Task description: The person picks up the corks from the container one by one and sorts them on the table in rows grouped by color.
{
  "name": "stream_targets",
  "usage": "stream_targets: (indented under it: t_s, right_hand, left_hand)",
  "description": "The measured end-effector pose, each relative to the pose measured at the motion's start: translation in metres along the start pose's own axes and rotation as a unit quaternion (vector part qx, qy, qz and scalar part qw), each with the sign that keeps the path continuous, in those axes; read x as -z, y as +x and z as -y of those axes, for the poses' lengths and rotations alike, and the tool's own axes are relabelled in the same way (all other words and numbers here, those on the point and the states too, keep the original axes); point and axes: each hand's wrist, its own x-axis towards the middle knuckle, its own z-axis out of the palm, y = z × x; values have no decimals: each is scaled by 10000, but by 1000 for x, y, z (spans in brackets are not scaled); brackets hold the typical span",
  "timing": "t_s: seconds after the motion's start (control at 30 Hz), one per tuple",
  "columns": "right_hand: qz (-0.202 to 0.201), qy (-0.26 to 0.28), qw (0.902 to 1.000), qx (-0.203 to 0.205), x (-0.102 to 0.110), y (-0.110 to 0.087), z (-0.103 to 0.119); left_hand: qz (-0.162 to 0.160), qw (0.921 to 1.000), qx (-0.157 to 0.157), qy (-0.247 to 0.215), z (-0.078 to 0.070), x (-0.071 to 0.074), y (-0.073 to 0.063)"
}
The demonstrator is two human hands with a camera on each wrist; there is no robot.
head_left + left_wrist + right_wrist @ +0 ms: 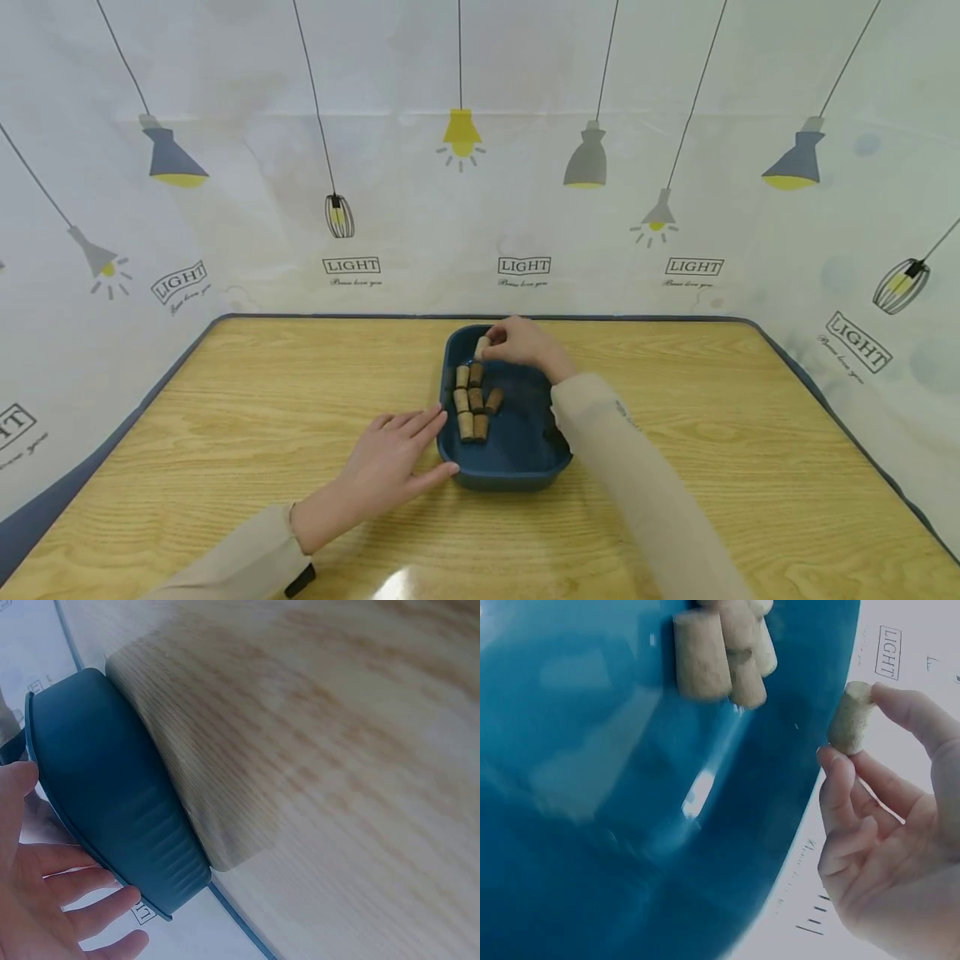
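Note:
A dark blue plastic basin (517, 482) stands on the table with several cork stoppers (476, 402) in rows along its left side. Between thumb and fingertips, my right hand (525, 343) pinches a pale cork stopper (850, 718) over the basin's far end. The right wrist view has other corks (703, 656) inside the basin, apart from the held one. My left hand (382, 468) lies against the basin's near left rim with its fingers spread and fairly straight. In the left wrist view, those fingers (81, 885) touch the rim of the ribbed basin wall (124, 787).
The wood-grain table (285, 400) extends around the basin on all sides. Behind it hangs a pale backdrop (405, 192) printed with lamps and the word LIGHT. A dark edge (360, 316) runs where table and backdrop meet.

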Motion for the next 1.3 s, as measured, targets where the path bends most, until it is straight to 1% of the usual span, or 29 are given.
stream_targets:
  t_s: [0.17, 0.27, 0.43, 0.6, 0.87, 1.1, 1.3]
  right_hand:
    - [-106, -251, 9991, 326, 13, -3, 1]
    - [-62, -321, 9987, 389, 20, -7, -1]
    - [108, -354, 9982, 479, 27, -17, -10]
    - [100, -426, 9964, 722, 30, -25, -24]
    - [-82, -501, 9943, 935, 38, -43, -38]
    - [-299, -553, 9894, 1312, 48, -62, -46]
    - [-483, -563, 9873, 1408, 53, -72, -62]
  left_hand:
    - [53, 10000, 34, 4, 0, 1, 0]
    - [62, 10000, 35, 15, 0, 1, 0]
    - [73, 10000, 22, 2, -1, 1, 0]
    - [44, 10000, 24, -4, -1, 0, -1]
    - [1, 10000, 6, 25, -1, 1, -1]
    - [-27, 10000, -28, 39, -1, 2, -1]
    - [-52, 10000, -43, 52, -1, 2, -1]
